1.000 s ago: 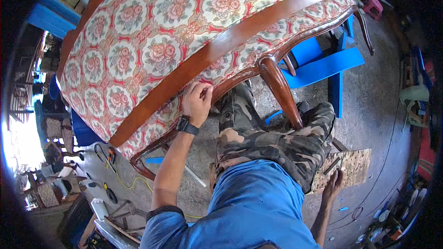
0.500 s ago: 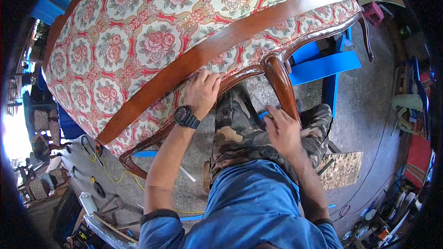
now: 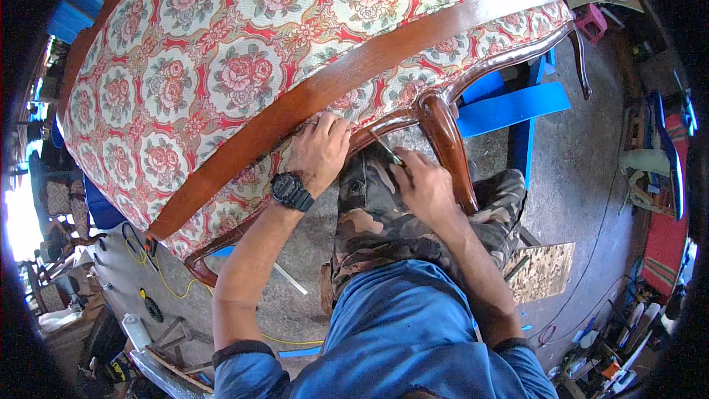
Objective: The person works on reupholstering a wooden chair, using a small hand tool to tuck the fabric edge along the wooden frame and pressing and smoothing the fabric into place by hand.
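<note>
A large upholstered seat (image 3: 244, 74) in red and cream rose fabric fills the upper part, with a brown wooden band (image 3: 295, 111) running across it. My left hand (image 3: 319, 151), with a black watch on the wrist, presses bent fingers on the fabric below that band. Between the fingers of my right hand (image 3: 428, 188) is a thin tool with a slim shaft (image 3: 382, 143); its exact kind is unclear. The shaft points up and left, to the carved lower rail (image 3: 384, 122) beside my left hand. A curved wooden leg (image 3: 447, 148) stands just right of it.
Blue wooden supports (image 3: 513, 111) are under the seat. A chipboard piece (image 3: 543, 272) lies on the floor at right, and a yellow cord (image 3: 173, 290) at left. Assorted tools (image 3: 613, 355) crowd the lower right. My camouflage trousers (image 3: 377, 222) are under the rail.
My right hand has moved up and left, bringing the thin tool to the rail near my left hand. The left hand stays on the fabric. The whole view shifts slightly.
</note>
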{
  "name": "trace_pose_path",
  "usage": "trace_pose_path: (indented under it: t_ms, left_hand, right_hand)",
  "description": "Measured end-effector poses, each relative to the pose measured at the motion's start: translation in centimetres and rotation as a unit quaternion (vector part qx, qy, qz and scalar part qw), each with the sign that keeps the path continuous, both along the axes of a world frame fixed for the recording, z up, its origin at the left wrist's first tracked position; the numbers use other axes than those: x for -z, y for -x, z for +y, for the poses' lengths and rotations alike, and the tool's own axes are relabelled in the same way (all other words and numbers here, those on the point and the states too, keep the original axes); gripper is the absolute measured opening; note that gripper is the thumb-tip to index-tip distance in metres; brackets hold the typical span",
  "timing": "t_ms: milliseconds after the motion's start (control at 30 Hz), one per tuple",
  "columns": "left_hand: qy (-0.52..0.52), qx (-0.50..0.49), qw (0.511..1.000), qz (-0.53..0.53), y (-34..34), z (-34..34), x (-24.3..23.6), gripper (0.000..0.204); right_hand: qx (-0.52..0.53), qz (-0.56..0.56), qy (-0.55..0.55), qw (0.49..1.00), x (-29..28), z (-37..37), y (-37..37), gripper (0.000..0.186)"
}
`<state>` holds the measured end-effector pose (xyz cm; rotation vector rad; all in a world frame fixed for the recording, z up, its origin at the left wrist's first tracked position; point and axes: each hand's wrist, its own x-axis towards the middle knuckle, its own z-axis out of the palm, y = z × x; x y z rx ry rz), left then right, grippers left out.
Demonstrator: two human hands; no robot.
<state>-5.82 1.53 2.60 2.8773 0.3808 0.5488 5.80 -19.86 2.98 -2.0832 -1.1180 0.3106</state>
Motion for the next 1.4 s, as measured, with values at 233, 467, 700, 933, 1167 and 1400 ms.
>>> trace_pose_path:
  t_ms: [233,467,700,933,1167,1400]
  left_hand:
    - [-0.064,-0.01,0.991,0.12,0.6,0.1,-0.5,0.02]
    - [-0.042,0.035,0.997,0.056,0.1,1.3,0.6,0.02]
    - [-0.026,0.018,0.998,-0.049,-0.3,0.3,0.4,0.017]
    - [-0.028,0.005,0.999,-0.035,0.6,0.6,2.5,0.021]
    - [0.012,0.008,0.994,-0.108,0.9,0.7,3.5,0.019]
    - [0.022,0.008,0.996,-0.081,1.1,0.4,3.4,0.022]
  right_hand:
    - [0.207,-0.023,0.024,0.978,2.3,-18.3,0.3,0.031]
    - [0.408,0.086,0.131,0.9,9.8,-36.4,9.3,0.03]
    - [0.413,0.119,0.087,0.899,15.4,-41.6,12.7,0.031]
    - [0.381,0.038,0.076,0.921,11.2,-37.2,5.4,0.014]
    - [-0.004,-0.178,-0.059,0.982,-2.2,-5.2,-6.0,0.015]
    - [-0.312,-0.301,-0.03,0.901,-3.1,10.6,-9.9,0.02]
